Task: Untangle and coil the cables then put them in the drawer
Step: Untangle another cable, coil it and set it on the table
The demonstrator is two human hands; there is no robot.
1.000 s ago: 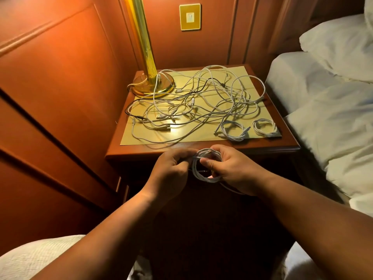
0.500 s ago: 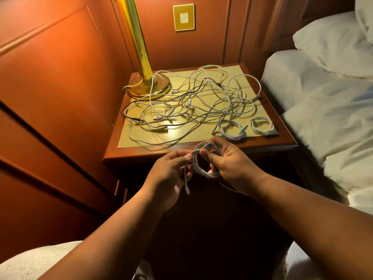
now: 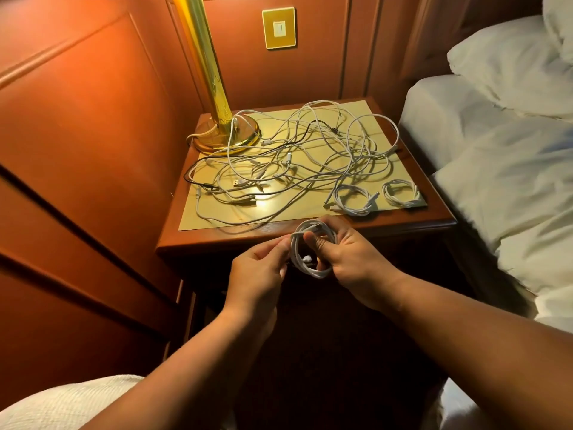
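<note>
pulled the loose end in against the white coil (image 3: 313, 248). held that coil in right hand (image 3: 350, 259), thumb through the ring, just before the nightstand (image 3: 403, 226). pinched its left side with left hand (image 3: 260, 268).

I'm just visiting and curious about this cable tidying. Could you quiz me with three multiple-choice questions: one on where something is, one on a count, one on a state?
1. Where does the brass lamp stand?
A. back left corner of the nightstand
B. front right corner
C. on the bed

2. How many finished coils lie on the nightstand's top?
A. none
B. two
C. five

3. What are the hands doing?
A. resting empty
B. both holding one white coil
C. opening a drawer

Answers: 1 A, its base sits by the wall panel. 2 B, two small coils lie front right beside the loose tangle. 3 B, left hand and right hand hold it.
</note>
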